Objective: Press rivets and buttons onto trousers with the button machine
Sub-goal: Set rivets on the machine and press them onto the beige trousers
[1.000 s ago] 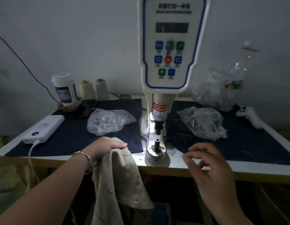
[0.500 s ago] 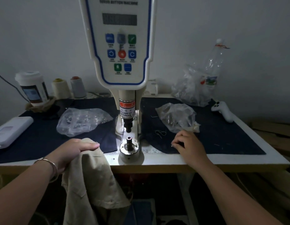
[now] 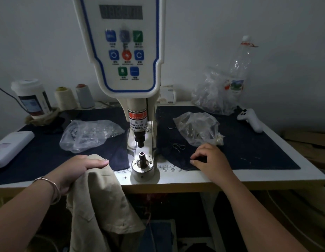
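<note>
Hanging over the table's front edge, the beige trousers (image 3: 96, 200) are gripped at the top by the left hand (image 3: 79, 170). The right hand (image 3: 210, 160) rests with curled fingers on the dark cloth (image 3: 249, 151); whether it pinches anything I cannot tell. Between them stands the button machine (image 3: 125, 57), its lower die (image 3: 142, 159) bare, with a plastic bag (image 3: 198, 128) behind.

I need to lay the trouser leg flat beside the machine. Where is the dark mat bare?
Bare dark mat lies right of the right hand, below the white controller. A smaller patch sits between the power bank and left bag. The back edge is crowded: cup, thread cones, bottle, bags.
</note>
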Available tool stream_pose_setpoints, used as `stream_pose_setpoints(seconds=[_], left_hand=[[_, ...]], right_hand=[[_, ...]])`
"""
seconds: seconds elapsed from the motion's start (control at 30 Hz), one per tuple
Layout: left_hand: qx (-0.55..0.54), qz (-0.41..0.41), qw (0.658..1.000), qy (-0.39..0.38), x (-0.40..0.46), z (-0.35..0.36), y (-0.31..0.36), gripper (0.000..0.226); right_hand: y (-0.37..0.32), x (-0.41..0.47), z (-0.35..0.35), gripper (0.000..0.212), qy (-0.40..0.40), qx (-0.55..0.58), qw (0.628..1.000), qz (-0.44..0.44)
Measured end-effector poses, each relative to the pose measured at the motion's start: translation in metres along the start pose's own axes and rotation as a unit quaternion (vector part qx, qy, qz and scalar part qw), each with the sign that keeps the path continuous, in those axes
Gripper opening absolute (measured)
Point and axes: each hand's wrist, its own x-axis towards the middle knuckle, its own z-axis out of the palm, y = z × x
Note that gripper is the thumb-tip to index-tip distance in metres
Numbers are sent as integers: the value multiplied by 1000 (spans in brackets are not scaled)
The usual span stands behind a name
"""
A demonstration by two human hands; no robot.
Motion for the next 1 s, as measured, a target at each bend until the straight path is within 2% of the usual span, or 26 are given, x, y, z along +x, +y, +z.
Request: stream_pose_setpoints(seconds=[0.4,0.47,0.57,0.77,1.0], left_hand=[[-7,0,1000,9,-4,3,3,61],[-6,2,1000,12,-5,4,4,55],[-7,3,1000,12,-8,6,6,39],[-9,13,1000,15,-10,7,7,17],[-7,14,1000,15,-11,8,8,16]], right_hand=[[1,-1,1,17,29,3,999,-17],[-3,-3,-3,16,63,51,997,-8],[-24,-8,-9,13,107,186,977,-18],[-95,-4,9,6,33,265,960,-89],[-109,7,30,11,-49,323,944,-41]])
